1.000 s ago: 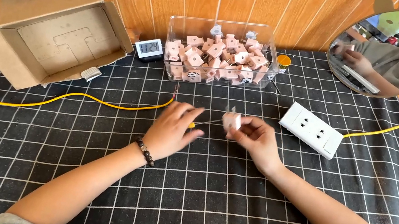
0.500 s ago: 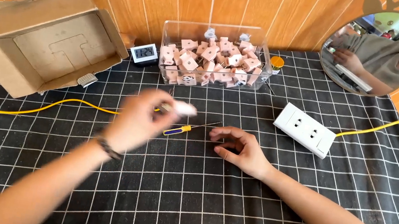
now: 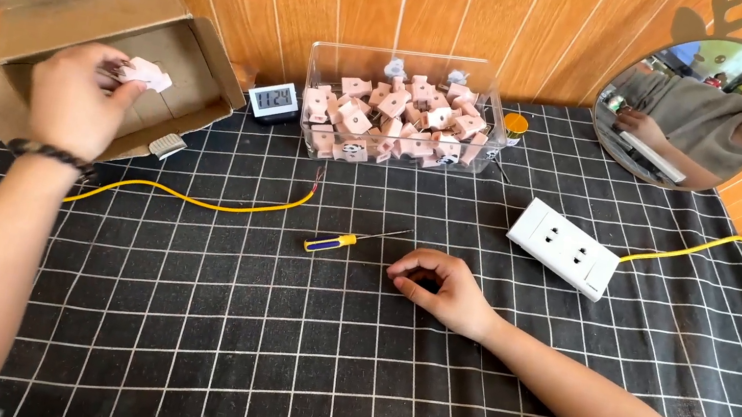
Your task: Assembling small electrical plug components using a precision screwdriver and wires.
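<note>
Carrying pink plug (image 3: 146,75), left hand (image 3: 80,101) has reached box (image 3: 44,18).

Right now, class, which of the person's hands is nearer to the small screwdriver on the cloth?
Right. The right hand rests on the cloth just right of the screwdriver, while the left hand is far off, over the cardboard box, holding a small pink part.

Matt cardboard box (image 3: 42,28), seemingly plastic pink part (image 3: 146,75)

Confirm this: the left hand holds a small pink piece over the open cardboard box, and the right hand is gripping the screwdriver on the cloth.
One thing is off. In the head view the right hand rests curled on the cloth, apart from the screwdriver, which lies untouched beside it. The left hand does hold the small pink piece over the cardboard box.
</note>
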